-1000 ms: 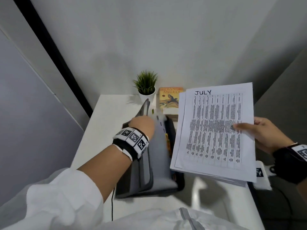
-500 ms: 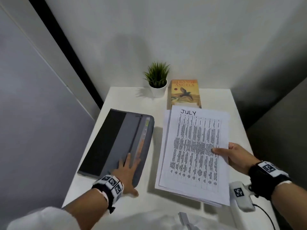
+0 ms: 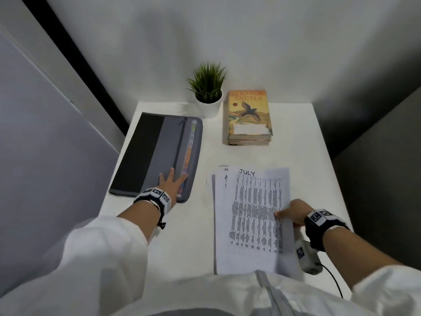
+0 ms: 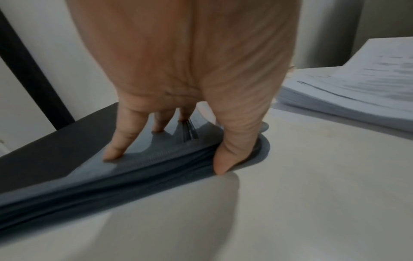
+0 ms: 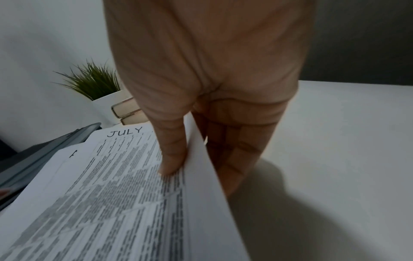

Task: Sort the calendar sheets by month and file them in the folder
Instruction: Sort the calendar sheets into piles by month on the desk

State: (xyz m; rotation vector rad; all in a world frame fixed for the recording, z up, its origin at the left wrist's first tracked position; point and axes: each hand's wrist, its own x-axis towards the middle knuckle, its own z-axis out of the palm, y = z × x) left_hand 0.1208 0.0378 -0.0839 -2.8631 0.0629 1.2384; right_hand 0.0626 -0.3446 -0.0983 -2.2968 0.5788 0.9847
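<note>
The grey and black fabric expanding folder lies flat on the left part of the white desk, its row of coloured index tabs exposed along the right-hand opening. The left hand rests on the near end of the folder with fingers straight and spread; in the left wrist view the thumb presses against the folder's near edge while the other fingertips bear on the top face, so this hand holds nothing and only steadies the folder. The right hand pinches the right edge of the stack of white printed calendar sheets, thumb on top and fingers beneath, as the right wrist view confirms. The top sheet is headed JULY; a second sheet is offset to the left beneath it, its heading mostly covered. The stack lies on the desk near its front edge, right of the folder and apart from it. The step in hand appears to be setting the sheets down for sorting. To do it well, the stack should be laid flat and square, then fanned so every month heading is readable before any sheet is filed behind its tab.
</note>
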